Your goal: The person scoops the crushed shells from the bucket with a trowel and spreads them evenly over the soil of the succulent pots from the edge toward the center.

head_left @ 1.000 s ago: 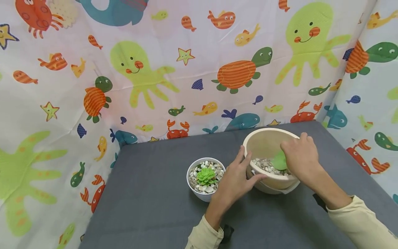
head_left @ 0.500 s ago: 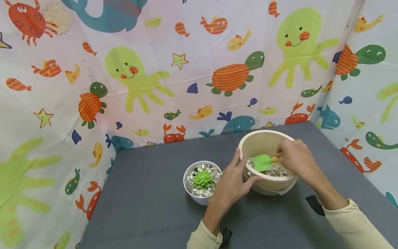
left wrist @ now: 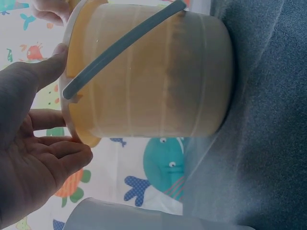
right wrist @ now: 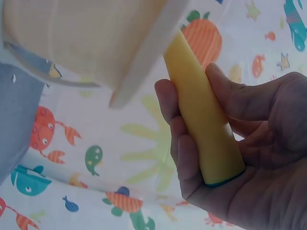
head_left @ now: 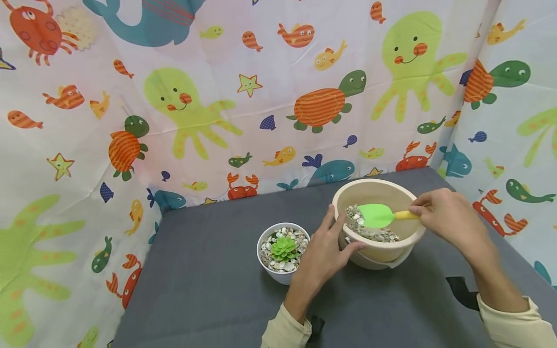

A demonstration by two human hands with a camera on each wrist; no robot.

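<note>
A cream bucket (head_left: pixel 378 253) with a handle stands on the grey cloth, with pebbles (head_left: pixel 383 235) inside. My left hand (head_left: pixel 319 251) holds its rim on the left side, thumb and fingers spread along the edge, as the left wrist view (left wrist: pixel 43 143) also shows. My right hand (head_left: pixel 452 220) grips the yellow handle (right wrist: pixel 204 124) of a small toy shovel, fingers curled round it. The green blade (head_left: pixel 376 215) of the shovel is inside the bucket, above the pebbles, with some pebbles (head_left: pixel 354 215) at its tip by the left wall.
Left of the bucket, close to my left forearm, stands a white pot (head_left: pixel 282 277) with a green succulent (head_left: pixel 284 248) set among pebbles. The grey cloth (head_left: pixel 209 270) covers the table. A curtain (head_left: pixel 209 87) printed with sea animals hangs behind and at both sides.
My right hand has moved right and drawn back from inside the bucket to its right rim. The shovel blade now lies nearly level, fully in sight. The left hand stays at the rim.
</note>
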